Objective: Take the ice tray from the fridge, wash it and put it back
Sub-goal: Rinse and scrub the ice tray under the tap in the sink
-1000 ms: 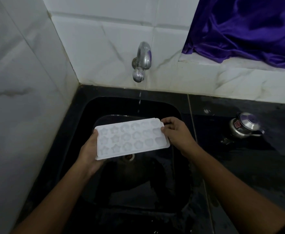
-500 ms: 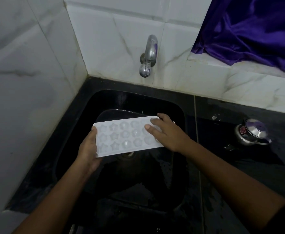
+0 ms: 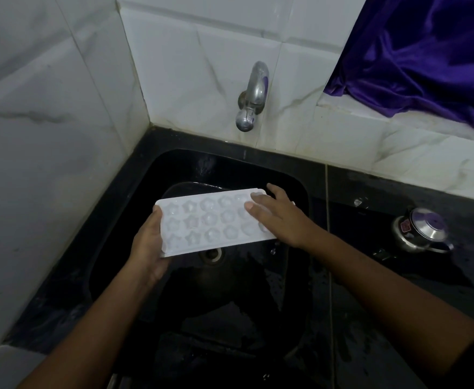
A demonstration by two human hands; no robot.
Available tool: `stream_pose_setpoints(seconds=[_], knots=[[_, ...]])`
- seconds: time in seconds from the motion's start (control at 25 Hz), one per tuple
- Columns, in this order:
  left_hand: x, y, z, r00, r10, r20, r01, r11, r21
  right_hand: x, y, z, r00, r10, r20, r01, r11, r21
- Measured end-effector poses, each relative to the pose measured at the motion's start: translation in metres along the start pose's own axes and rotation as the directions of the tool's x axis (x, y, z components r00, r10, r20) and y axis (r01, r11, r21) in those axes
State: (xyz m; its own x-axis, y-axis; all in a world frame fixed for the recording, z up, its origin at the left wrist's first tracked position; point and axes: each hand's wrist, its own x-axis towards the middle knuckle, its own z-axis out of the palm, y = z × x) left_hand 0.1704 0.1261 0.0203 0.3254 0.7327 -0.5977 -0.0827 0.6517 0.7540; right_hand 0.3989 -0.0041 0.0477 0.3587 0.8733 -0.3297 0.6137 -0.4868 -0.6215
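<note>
A white ice tray [image 3: 207,223] with star and round moulds is held level over the black sink [image 3: 134,209], above the drain. My left hand [image 3: 148,245] grips its left end, thumb on the rim. My right hand [image 3: 280,217] lies flat on the tray's right end, its straight fingers resting over the moulds. A chrome tap [image 3: 251,99] juts from the tiled wall above the sink; no water stream shows.
White marble tiles wall in the sink on the left and at the back. A black wet counter [image 3: 398,276] stretches right, with a steel lidded pot [image 3: 421,231] on it. A purple cloth [image 3: 426,57] hangs over the ledge at upper right.
My right hand went from pinching the tray's right edge to lying flat on its top. The thin water stream from the tap is gone. The view has shifted left.
</note>
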Motion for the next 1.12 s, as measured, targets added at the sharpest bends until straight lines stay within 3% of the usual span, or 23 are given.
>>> stream_pose_setpoints(seconds=[0.08,0.12,0.2,0.28,0.32,0.36,0.4,0.48,0.56,0.64,0.68,0.72,0.76,0.84,0.88,0.92,0.96,1.0,1.04,1.12], knots=[[0.001,0.002,-0.001,1.0,0.007,-0.008,-0.007,1.0,0.013,0.003,0.001,-0.006,0.994,0.104,0.028,-0.108,0.959,0.26],[0.002,0.002,-0.002,1.0,0.004,-0.007,-0.004,1.0,0.024,0.003,0.002,-0.009,0.995,0.1,0.027,-0.104,0.968,0.231],[0.001,0.0,-0.001,1.0,-0.008,0.009,0.007,0.999,0.046,0.003,0.004,-0.016,1.0,0.005,-0.002,-0.006,0.991,-0.135],[-0.001,-0.002,0.002,0.999,-0.023,0.022,0.022,0.999,0.042,0.004,0.005,-0.013,0.988,-0.155,-0.021,0.116,0.816,-0.566],[-0.001,-0.002,0.004,0.999,-0.031,0.025,0.03,0.999,0.032,0.003,0.006,-0.009,0.98,-0.195,-0.029,0.13,0.748,-0.651],[-0.002,-0.001,0.007,0.999,-0.033,0.024,0.033,0.999,0.023,0.002,0.007,-0.005,0.978,-0.205,-0.046,0.128,0.756,-0.642],[-0.001,0.0,0.008,0.999,-0.034,0.017,0.033,0.999,0.019,0.001,0.009,-0.001,0.981,-0.185,-0.066,0.119,0.829,-0.546],[0.001,0.003,0.007,1.0,-0.03,0.006,0.03,0.999,0.02,0.0,0.009,0.004,0.998,-0.049,-0.051,0.04,0.988,-0.151],[0.002,0.005,0.004,1.0,-0.02,0.009,0.019,0.999,0.026,0.005,0.012,0.006,0.997,0.077,-0.006,-0.073,0.97,0.23],[0.003,0.005,0.002,1.0,-0.012,0.01,0.011,0.999,0.03,0.012,0.017,0.001,0.996,0.089,-0.016,-0.076,0.921,0.383],[0.002,0.005,0.003,1.0,-0.012,0.016,0.011,0.999,0.034,0.012,0.017,-0.003,0.997,0.082,-0.016,-0.072,0.937,0.341],[0.002,0.003,0.003,1.0,-0.013,0.021,0.013,0.999,0.037,0.009,0.015,-0.008,0.997,0.07,-0.016,-0.066,0.985,0.158],[0.002,0.002,0.004,1.0,-0.019,0.025,0.018,0.999,0.039,0.007,0.014,-0.012,0.999,0.008,-0.038,-0.013,0.99,-0.142],[0.001,-0.001,0.007,0.999,-0.024,0.034,0.023,0.999,0.045,0.0,0.01,-0.013,0.984,-0.168,-0.051,0.099,0.772,-0.628],[0.0,-0.002,0.008,0.999,-0.023,0.037,0.021,0.999,0.05,-0.001,0.011,-0.009,0.977,-0.208,-0.045,0.122,0.72,-0.683],[-0.001,-0.002,0.009,0.999,-0.02,0.038,0.018,0.998,0.052,-0.002,0.011,-0.006,0.978,-0.201,-0.049,0.121,0.748,-0.652],[-0.001,-0.002,0.01,0.999,-0.016,0.037,0.014,0.999,0.052,-0.003,0.011,-0.003,0.988,-0.144,-0.053,0.098,0.855,-0.51],[-0.001,-0.002,0.01,0.999,-0.01,0.037,0.008,0.999,0.049,-0.004,0.011,-0.001,0.997,-0.06,-0.039,0.047,0.962,-0.271],[0.0,-0.001,0.008,0.999,-0.005,0.034,0.004,0.999,0.047,-0.006,0.01,0.001,0.999,0.03,-0.011,-0.03,1.0,-0.002],[-0.001,0.0,0.006,1.0,-0.002,0.031,0.0,0.999,0.053,-0.007,0.008,-0.004,0.991,0.13,0.017,-0.128,0.935,0.329]])
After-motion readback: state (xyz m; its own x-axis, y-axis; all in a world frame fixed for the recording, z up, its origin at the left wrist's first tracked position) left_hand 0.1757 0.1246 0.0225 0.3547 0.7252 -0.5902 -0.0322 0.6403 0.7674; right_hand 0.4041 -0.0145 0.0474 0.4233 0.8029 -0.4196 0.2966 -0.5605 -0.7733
